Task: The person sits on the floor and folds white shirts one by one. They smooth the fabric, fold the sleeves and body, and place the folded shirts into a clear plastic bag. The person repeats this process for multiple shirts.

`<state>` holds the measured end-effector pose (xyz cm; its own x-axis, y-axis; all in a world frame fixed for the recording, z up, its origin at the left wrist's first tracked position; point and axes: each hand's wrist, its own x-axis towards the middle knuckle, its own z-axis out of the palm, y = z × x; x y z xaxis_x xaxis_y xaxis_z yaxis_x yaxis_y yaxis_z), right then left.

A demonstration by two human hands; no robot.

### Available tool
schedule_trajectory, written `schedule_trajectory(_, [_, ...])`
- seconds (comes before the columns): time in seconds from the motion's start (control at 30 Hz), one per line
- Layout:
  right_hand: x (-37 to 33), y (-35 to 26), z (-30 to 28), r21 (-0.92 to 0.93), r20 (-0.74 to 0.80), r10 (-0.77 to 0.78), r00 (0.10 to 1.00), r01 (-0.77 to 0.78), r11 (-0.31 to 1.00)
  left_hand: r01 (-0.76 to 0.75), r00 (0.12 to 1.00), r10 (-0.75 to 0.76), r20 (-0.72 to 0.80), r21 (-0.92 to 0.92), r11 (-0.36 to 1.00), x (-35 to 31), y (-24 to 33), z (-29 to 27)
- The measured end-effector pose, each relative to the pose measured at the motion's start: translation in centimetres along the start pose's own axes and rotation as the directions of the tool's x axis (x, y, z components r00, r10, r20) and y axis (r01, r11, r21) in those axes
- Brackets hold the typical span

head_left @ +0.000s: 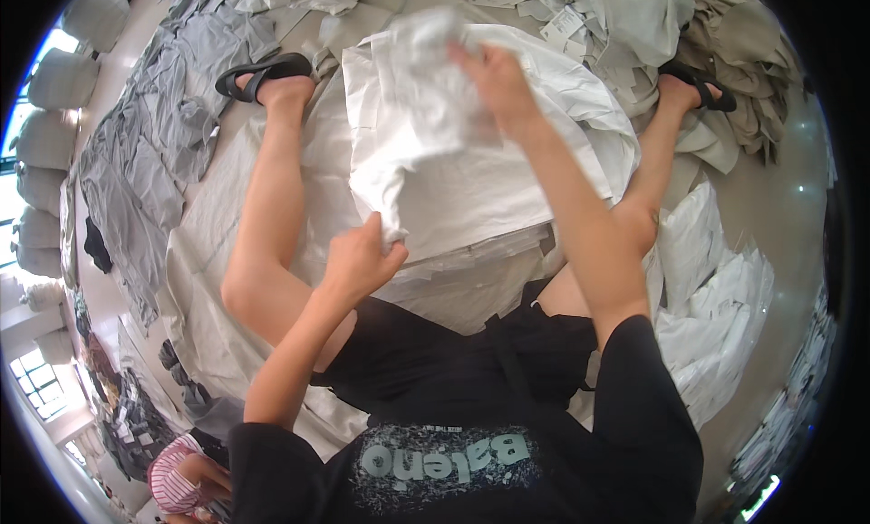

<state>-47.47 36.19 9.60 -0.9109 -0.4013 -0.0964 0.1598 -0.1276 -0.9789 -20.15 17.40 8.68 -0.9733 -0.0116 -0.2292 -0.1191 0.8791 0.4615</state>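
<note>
Between my outstretched legs lies a white garment, spread over a low stack of thin layers that look like clear plastic packages. My left hand is closed, pinching a narrow end of white cloth at the near left edge. Farther off and to the right, my right hand grips a bunched whitish piece of cloth above the spread fabric. That bunch is smeared by motion, so I cannot tell whether it belongs to the same garment.
Grey garments are heaped at the left, and beige ones at the far right. Plastic-wrapped packages lie beside my right leg. Stuffed sacks line the left wall. Another person in red-and-white stripes is at the lower left.
</note>
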Motion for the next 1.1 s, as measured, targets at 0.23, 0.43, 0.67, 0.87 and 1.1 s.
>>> schedule_trajectory(0.23, [11.1,-3.5,-10.6,0.249,0.173,-0.147,0.974,0.101,0.963,-0.108,0.948,0.179,0.264,-0.262,0.959,4.0,7.6,-0.3])
schedule_trajectory(0.43, [8.3,4.6,-19.5,0.462,-0.204,0.166,0.965,-0.055,0.885,-0.281,0.935,0.216,-0.283,-0.214,0.935,14.2,0.0,3.5])
schedule_trajectory(0.67, [6.7,5.8,-21.0,0.574,-0.242,0.218,0.946,-0.041,0.818,-0.141,0.854,0.286,-0.434,0.336,0.931,22.2,-6.3,7.5])
schedule_trajectory(0.87, [3.2,0.1,-17.5,0.524,-0.064,0.1,0.993,-0.052,0.85,-0.175,0.877,0.3,-0.375,0.333,0.926,21.7,-7.2,11.5])
schedule_trajectory(1.1, [-6.3,-4.1,-5.7,0.081,0.756,-0.197,0.624,0.209,0.975,-0.129,0.915,0.242,-0.322,0.335,0.933,30.0,-13.1,5.3])
